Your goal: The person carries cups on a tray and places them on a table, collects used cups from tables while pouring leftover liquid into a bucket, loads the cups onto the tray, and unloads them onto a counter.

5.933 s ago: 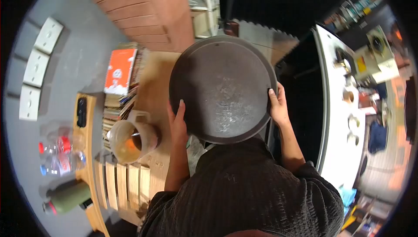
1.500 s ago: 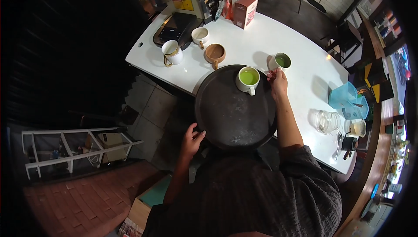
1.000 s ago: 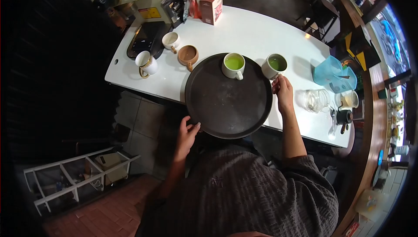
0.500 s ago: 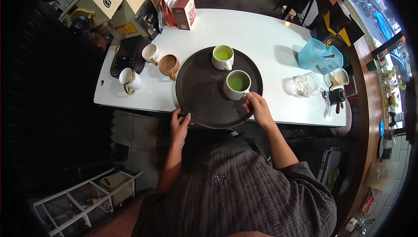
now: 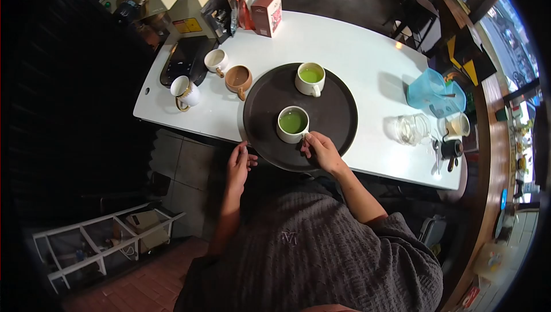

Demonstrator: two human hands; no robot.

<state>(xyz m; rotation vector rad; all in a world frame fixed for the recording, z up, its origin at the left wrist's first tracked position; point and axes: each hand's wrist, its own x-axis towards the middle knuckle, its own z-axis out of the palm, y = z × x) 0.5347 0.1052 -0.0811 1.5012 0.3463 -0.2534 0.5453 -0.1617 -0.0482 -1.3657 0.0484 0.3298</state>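
Note:
A round dark tray [image 5: 336, 120] lies on the white table, its near edge jutting over the table's front edge. My right hand [image 5: 321, 150] grips the handle of a white cup of green drink [image 5: 293, 124], over the tray's near middle; whether its base touches the tray I cannot tell. Toward the tray's far edge stands another white cup with lighter green drink [image 5: 310, 79]. Beside the tray's near left rim is my left hand [image 5: 241, 163], fingers apart and nothing held in it.
Left of the tray are a brown cup [image 5: 238, 80], a white cup [image 5: 216, 61] and a gold-handled mug [image 5: 185, 91]. A box [image 5: 267, 14] stands behind. On the right are a blue container [image 5: 427, 91], a glass jar [image 5: 412, 129] and a black-and-white vessel [image 5: 451, 149].
The tray came from the left-hand counter area to the white table. My right hand brought the second cup from the tabletop over the tray, then leftward and nearer. The left hand has loosened from the rim.

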